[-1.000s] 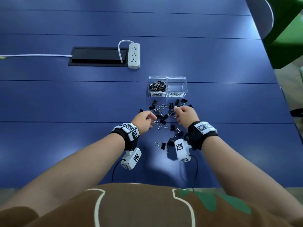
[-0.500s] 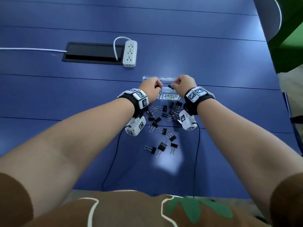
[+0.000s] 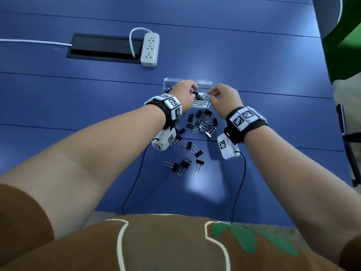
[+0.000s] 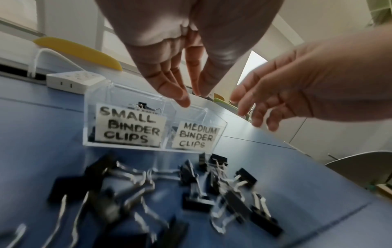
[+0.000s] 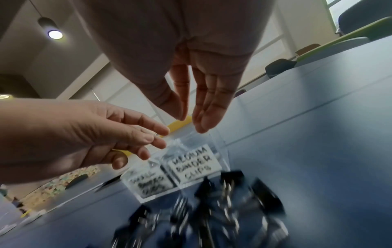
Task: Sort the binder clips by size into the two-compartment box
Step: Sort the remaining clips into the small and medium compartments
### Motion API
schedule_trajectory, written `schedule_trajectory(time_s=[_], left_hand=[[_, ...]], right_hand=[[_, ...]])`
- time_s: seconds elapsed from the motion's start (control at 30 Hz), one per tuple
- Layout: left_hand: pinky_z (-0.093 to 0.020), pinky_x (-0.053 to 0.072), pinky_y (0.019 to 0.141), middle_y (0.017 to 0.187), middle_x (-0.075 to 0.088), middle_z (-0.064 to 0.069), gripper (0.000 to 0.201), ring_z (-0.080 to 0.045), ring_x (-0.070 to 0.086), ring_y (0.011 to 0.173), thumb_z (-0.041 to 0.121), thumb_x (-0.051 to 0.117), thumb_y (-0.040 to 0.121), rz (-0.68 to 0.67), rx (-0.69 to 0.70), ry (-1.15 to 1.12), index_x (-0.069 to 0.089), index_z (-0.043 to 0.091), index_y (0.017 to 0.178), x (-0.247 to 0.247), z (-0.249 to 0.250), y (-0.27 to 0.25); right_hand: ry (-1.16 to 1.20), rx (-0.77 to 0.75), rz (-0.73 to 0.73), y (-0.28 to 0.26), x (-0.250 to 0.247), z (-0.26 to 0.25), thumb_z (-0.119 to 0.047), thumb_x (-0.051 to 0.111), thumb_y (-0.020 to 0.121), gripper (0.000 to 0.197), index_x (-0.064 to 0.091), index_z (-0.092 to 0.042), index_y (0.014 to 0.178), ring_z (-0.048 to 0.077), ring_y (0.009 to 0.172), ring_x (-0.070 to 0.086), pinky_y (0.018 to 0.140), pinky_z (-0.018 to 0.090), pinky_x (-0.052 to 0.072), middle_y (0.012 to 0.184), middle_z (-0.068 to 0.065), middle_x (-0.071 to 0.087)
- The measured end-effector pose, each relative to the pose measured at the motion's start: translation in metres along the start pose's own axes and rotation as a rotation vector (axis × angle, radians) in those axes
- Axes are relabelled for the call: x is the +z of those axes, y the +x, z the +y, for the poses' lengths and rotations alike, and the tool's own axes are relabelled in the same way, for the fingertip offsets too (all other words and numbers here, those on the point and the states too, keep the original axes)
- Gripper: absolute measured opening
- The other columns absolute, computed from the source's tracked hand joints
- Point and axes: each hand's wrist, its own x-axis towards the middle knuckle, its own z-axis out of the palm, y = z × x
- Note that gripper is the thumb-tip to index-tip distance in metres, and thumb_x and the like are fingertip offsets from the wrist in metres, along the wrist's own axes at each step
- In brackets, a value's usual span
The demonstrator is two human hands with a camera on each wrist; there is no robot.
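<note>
A clear two-compartment box (image 3: 207, 83) stands on the blue table, labelled "SMALL BINDER CLIPS" (image 4: 129, 127) on the left and "MEDIUM BINDER CLIPS" (image 4: 197, 137) on the right. Black clips lie in both compartments; a few show in the medium one (image 3: 199, 96). My left hand (image 3: 192, 89) hovers over the box's middle with straight fingers (image 4: 180, 94) and holds nothing. Just right of it, my right hand (image 3: 212, 92) hangs above the medium side, its fingers (image 5: 203, 124) also straight and empty. Several loose binder clips (image 3: 201, 124) lie scattered in front of the box, below my wrists.
A white power strip (image 3: 150, 49) and a black cable hatch (image 3: 103, 48) sit at the back left. Thin black wrist-camera cables (image 3: 134, 182) trail across the near table. A green chair (image 3: 341, 36) stands past the table's right edge.
Both hands went from the clip pile forward to the box with curled fingers. Since then the fingers have straightened, and the clips they carried are out of them.
</note>
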Motion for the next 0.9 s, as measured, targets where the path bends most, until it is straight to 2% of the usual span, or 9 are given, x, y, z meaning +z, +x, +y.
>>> schedule_trajectory(time_s=[0.1, 0.23, 0.3, 0.4, 0.5, 0.57, 0.73, 0.83, 0.9], left_hand=[[-0.028, 0.051, 0.079, 0.101, 0.065, -0.004, 0.018, -0.017, 0.060, 0.087, 0.008, 0.052, 0.089, -0.082, -0.020, -0.021, 0.063, 0.016, 0.102, 0.005, -0.012, -0.030], [-0.033, 0.056, 0.081, 0.091, 0.069, 0.000, 0.012, -0.017, 0.065, 0.084, 0.011, 0.060, 0.085, -0.273, -0.008, 0.075, 0.064, 0.018, 0.094, 0.018, -0.040, -0.081], [-0.034, 0.055, 0.082, 0.089, 0.069, 0.000, 0.013, -0.018, 0.065, 0.083, 0.012, 0.063, 0.083, -0.358, -0.003, 0.120, 0.064, 0.018, 0.094, 0.024, -0.055, -0.105], [-0.032, 0.052, 0.082, 0.093, 0.061, 0.002, 0.018, -0.018, 0.060, 0.086, 0.017, 0.066, 0.081, -0.436, 0.008, 0.215, 0.063, 0.019, 0.098, 0.031, -0.073, -0.134], [-0.031, 0.049, 0.084, 0.106, 0.055, -0.002, 0.032, -0.018, 0.056, 0.089, 0.023, 0.071, 0.077, -0.447, 0.030, 0.272, 0.059, 0.016, 0.106, 0.038, -0.083, -0.152], [-0.035, 0.050, 0.086, 0.109, 0.052, -0.003, 0.039, -0.020, 0.056, 0.095, 0.026, 0.075, 0.075, -0.451, 0.051, 0.297, 0.057, 0.016, 0.108, 0.043, -0.088, -0.159], [-0.041, 0.048, 0.088, 0.108, 0.053, -0.005, 0.028, -0.025, 0.051, 0.103, 0.026, 0.067, 0.081, -0.399, 0.124, 0.405, 0.055, 0.015, 0.103, 0.047, -0.089, -0.166], [-0.038, 0.048, 0.082, 0.098, 0.056, -0.005, 0.021, -0.026, 0.051, 0.094, 0.024, 0.061, 0.082, -0.332, 0.133, 0.368, 0.052, 0.013, 0.097, 0.046, -0.084, -0.168], [-0.040, 0.047, 0.073, 0.085, 0.056, -0.003, 0.022, -0.026, 0.053, 0.079, 0.022, 0.057, 0.083, -0.313, 0.056, 0.237, 0.045, 0.012, 0.097, 0.046, -0.077, -0.169]], right_hand=[[-0.022, -0.008, -0.126, -0.040, 0.014, 0.015, -0.011, 0.049, 0.085, 0.018, 0.064, -0.017, 0.092, 0.017, 0.077, 0.056, 0.075, 0.026, 0.047, 0.086, 0.001, 0.062], [-0.128, -0.056, -0.326, -0.088, 0.045, 0.033, -0.013, 0.054, 0.083, 0.015, 0.064, -0.018, 0.092, 0.018, 0.079, 0.055, 0.084, 0.034, 0.051, 0.090, 0.000, 0.060], [-0.143, -0.044, -0.366, -0.103, 0.058, 0.037, -0.018, 0.058, 0.085, 0.014, 0.061, -0.016, 0.099, 0.018, 0.081, 0.053, 0.087, 0.034, 0.050, 0.095, 0.001, 0.052], [-0.135, -0.004, -0.337, -0.113, 0.072, 0.036, -0.022, 0.061, 0.086, 0.023, 0.057, -0.011, 0.105, 0.022, 0.088, 0.055, 0.084, 0.031, 0.046, 0.107, 0.006, 0.049], [-0.164, 0.012, -0.312, -0.113, 0.076, 0.031, -0.018, 0.059, 0.085, 0.022, 0.057, -0.011, 0.106, 0.027, 0.099, 0.056, 0.084, 0.032, 0.044, 0.112, 0.009, 0.053], [-0.166, 0.037, -0.318, -0.112, 0.077, 0.028, -0.014, 0.056, 0.085, 0.022, 0.057, -0.013, 0.106, 0.028, 0.103, 0.055, 0.088, 0.034, 0.045, 0.112, 0.010, 0.055], [-0.100, 0.101, -0.288, -0.111, 0.074, 0.028, -0.003, 0.049, 0.081, 0.024, 0.056, -0.017, 0.099, 0.024, 0.093, 0.056, 0.084, 0.033, 0.047, 0.107, 0.007, 0.057], [-0.034, 0.087, -0.284, -0.112, 0.069, 0.029, 0.000, 0.046, 0.080, 0.031, 0.057, -0.015, 0.104, 0.020, 0.085, 0.050, 0.085, 0.032, 0.048, 0.101, 0.004, 0.051], [-0.027, 0.050, -0.289, -0.115, 0.065, 0.030, 0.000, 0.044, 0.082, 0.033, 0.060, -0.013, 0.109, 0.018, 0.083, 0.049, 0.086, 0.030, 0.046, 0.099, 0.002, 0.047]])
